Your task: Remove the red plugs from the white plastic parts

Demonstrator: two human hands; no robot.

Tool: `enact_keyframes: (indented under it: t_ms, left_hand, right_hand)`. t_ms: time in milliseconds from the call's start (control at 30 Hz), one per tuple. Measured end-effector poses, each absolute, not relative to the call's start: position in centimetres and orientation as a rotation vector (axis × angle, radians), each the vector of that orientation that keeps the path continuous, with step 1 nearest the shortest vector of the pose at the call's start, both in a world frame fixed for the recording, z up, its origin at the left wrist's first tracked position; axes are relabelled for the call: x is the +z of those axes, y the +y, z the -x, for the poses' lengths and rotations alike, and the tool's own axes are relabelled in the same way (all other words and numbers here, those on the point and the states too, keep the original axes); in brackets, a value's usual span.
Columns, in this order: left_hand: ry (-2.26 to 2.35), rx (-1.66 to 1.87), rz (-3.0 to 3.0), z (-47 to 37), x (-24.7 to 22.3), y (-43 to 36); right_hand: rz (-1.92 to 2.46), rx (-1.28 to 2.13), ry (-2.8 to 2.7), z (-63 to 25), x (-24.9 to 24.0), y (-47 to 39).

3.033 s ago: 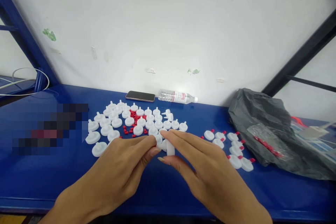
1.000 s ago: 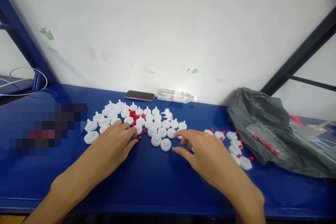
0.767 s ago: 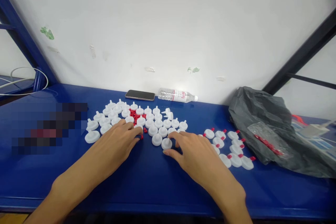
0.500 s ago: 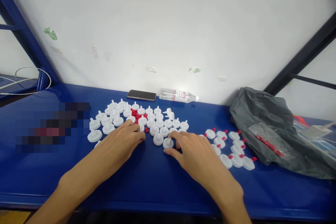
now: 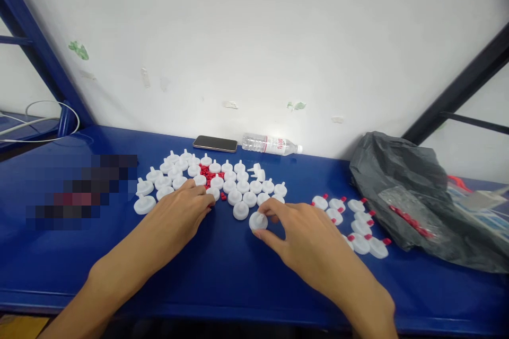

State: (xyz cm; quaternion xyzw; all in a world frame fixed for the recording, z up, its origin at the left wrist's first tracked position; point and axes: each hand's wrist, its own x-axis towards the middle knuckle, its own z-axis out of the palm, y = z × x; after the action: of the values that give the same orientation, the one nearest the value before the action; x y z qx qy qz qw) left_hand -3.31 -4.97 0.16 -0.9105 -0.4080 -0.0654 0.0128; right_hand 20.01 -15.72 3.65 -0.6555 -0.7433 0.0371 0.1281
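Observation:
Several white nozzle caps [image 5: 240,211] stand spout up on the blue table, around a small heap of red tips [image 5: 207,176]. My right hand [image 5: 294,225] grips one white cap [image 5: 257,221] between thumb and fingers at the near edge of the group. My left hand [image 5: 185,206] is bent over the caps beside the red heap; its fingertips are partly hidden, and what they hold, if anything, cannot be made out. Right of my right hand lie several white caps with red tips [image 5: 360,243], some partly behind the hand.
At the wall lie a phone [image 5: 215,143] and a clear bottle [image 5: 270,144]. A dark plastic bag [image 5: 397,169] on the right bears a clear bag of red tips [image 5: 411,221]. A blurred-out patch covers the left table area.
My right hand has closed on the cap, which has shifted slightly right and towards me. My left hand has moved slightly left, with its fingers drawn in.

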Motion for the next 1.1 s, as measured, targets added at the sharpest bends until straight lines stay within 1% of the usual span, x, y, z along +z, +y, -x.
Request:
enact_keyframes:
  t_ms: [233,367,467,567,700,767,900,1100]
  left_hand:
    - [-1.222,-0.301,2.799,3.8,-0.6,-4.5]
    - [-1.132,-0.261,2.831,3.7,-0.3,-4.6]
    - [-1.152,-0.270,2.823,3.5,0.3,-4.9]
    - [-1.175,-0.442,2.813,3.3,1.0,-5.3]
    - [-1.079,-0.923,2.967,3.0,2.2,-6.6]
    - [-1.037,-1.087,3.114,2.7,2.9,-7.4]
    - [-1.047,-1.159,3.344,2.1,3.6,-8.4]
    - [-1.044,-1.218,3.271,2.0,3.5,-8.3]
  right_hand:
    - [1.807,0.119,-2.176,-20.2,3.5,-15.6]
    - [1.756,0.101,-2.212,-20.1,3.4,-15.6]
    - [1.749,0.093,-2.216,-20.0,3.5,-15.7]
    - [1.758,0.117,-2.203,-19.8,3.8,-15.9]
    - [1.699,0.190,-2.206,-19.4,4.2,-16.0]
    - [1.662,0.208,-2.225,-19.2,4.4,-16.1]
    - [1.586,0.232,-2.254,-18.9,4.5,-16.4]
    - [1.559,0.180,-2.227,-19.1,4.7,-16.3]
